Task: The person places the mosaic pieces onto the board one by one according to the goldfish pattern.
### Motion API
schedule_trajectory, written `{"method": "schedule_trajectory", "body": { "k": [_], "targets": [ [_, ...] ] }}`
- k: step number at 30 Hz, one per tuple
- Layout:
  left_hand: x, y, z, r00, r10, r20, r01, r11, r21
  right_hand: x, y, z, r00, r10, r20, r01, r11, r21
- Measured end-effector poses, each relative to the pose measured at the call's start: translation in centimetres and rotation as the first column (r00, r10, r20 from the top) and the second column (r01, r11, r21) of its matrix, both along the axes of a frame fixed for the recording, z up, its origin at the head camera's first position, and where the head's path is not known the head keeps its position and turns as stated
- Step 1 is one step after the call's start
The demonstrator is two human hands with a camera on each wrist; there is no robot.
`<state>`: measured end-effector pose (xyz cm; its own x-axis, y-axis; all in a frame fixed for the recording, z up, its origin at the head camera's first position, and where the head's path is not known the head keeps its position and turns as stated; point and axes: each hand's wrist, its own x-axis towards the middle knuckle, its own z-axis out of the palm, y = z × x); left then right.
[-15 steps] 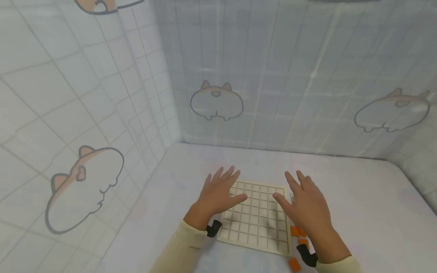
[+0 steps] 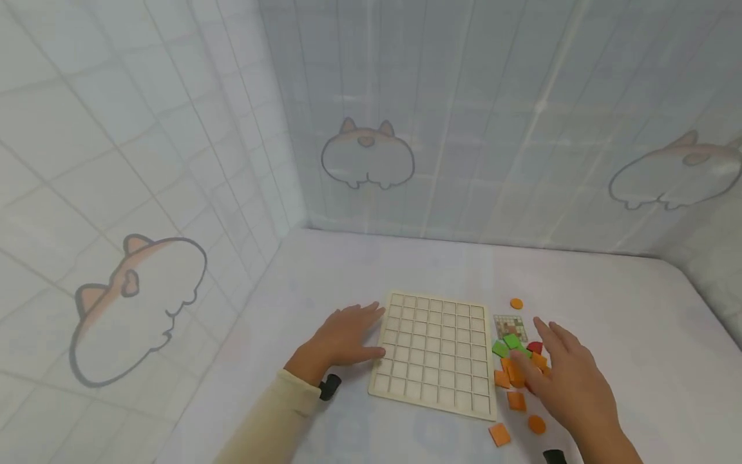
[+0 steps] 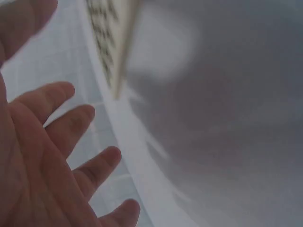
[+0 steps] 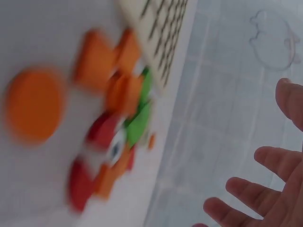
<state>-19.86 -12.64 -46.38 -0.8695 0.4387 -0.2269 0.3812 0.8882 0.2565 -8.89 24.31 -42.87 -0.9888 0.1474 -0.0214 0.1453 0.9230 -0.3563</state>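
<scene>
A cream grid board with square cells lies on the table, its cells bare. My left hand is beside the board's left edge, fingers spread and holding nothing; the left wrist view shows its fingers apart from the board's corner. To the right of the board, my right hand hovers with spread fingers over a loose pile, hiding part of it. That pile has orange squares, green pieces and a red piece. An orange disc shows blurred in the right wrist view.
A small patterned card lies by the board's right edge, with another orange disc behind it. One orange square sits near the board's front right corner. Pale curtains with animal drawings surround the white table.
Both hands have moved apart from above the board, the left one leftward, the right one rightward and nearer. The board's cells and the coloured pieces are now more visible.
</scene>
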Motion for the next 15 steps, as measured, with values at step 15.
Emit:
{"method": "schedule_trajectory", "body": {
  "k": [15],
  "targets": [
    [-2.1, -0.2, -1.1, 0.984, -0.119, 0.134, 0.127, 0.991, -0.05, 2.6, 4.2, -3.0, 0.943, -0.141, 0.301, 0.183, 0.976, -0.115]
  ]
}}
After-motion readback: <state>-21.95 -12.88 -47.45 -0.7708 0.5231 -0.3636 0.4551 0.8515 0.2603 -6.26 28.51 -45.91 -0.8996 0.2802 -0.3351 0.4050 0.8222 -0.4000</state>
